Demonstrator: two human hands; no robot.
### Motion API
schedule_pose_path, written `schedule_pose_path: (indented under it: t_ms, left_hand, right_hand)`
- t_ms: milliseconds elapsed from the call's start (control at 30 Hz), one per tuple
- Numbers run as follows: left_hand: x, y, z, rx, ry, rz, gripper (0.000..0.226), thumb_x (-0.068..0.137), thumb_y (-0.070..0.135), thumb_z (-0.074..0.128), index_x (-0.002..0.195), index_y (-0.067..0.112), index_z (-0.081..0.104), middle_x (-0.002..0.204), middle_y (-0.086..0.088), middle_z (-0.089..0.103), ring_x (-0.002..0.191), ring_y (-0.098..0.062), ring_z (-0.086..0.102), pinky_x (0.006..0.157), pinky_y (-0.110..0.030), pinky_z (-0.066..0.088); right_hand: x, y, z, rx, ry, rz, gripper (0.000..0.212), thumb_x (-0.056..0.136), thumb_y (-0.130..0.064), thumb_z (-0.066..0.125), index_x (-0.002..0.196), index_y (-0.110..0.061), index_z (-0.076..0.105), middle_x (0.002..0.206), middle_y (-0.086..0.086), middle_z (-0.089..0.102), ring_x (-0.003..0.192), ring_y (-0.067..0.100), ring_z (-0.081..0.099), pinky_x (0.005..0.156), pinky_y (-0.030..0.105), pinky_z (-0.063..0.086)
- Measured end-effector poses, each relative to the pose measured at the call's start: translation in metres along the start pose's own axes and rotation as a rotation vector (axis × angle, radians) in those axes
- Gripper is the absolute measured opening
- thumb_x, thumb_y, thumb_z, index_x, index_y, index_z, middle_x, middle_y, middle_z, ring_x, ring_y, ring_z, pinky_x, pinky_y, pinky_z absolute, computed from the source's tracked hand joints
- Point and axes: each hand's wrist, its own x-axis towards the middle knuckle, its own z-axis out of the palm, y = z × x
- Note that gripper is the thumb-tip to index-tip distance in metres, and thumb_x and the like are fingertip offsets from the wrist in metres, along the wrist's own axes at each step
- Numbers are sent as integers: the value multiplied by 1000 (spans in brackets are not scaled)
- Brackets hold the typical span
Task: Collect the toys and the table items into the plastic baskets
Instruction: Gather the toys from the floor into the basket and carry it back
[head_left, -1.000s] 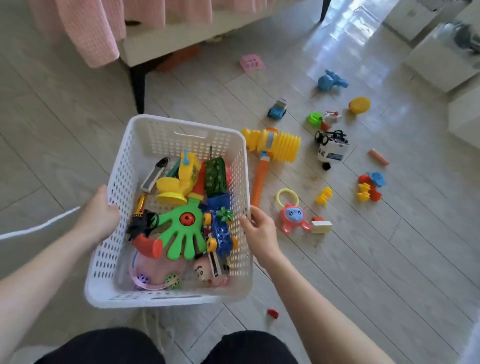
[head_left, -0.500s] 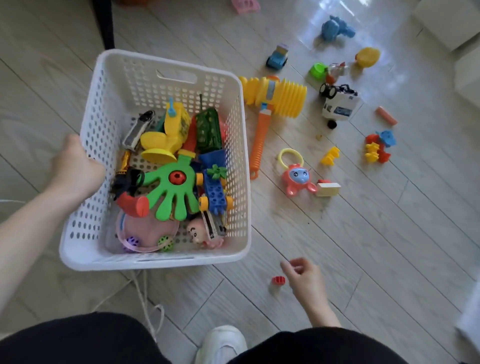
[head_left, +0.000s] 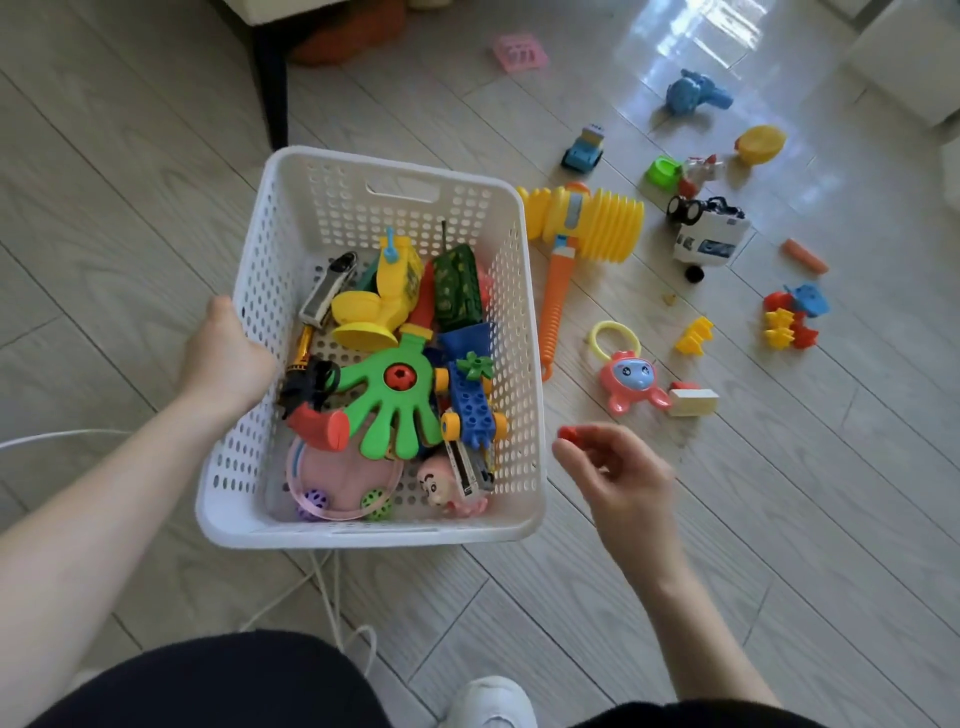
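Observation:
A white plastic basket stands on the wooden floor, holding several toys, among them a green hand clapper. My left hand grips the basket's left rim. My right hand hovers just right of the basket and pinches a small red piece between thumb and fingertips. Loose on the floor to the right lie a yellow squeaky hammer with an orange handle, a pink rattle, a white block and a white toy car.
Farther right lie a yellow brick, a cluster of red, yellow and blue pieces, an orange stick, a blue toy, a small blue car and a pink tile. A dark furniture leg stands behind the basket. A white cord trails under it.
My right hand let go of the basket's right rim, reached down to the small red piece on the floor and has lifted it up beside the basket. The view tilted down.

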Motion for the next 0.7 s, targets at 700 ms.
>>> schedule_pose_path:
  t_ms: [700]
  left_hand:
    - [5,-3,2,-116,9,1,20,87,-6,38,105,0,41,84,-17,46,79,-36,49,62,-34,34]
  right_hand:
    - [192,59,74,-369,-36,516,27,87,-23,60,104,-2,56,97,15,65,77,26,62,61,31,47]
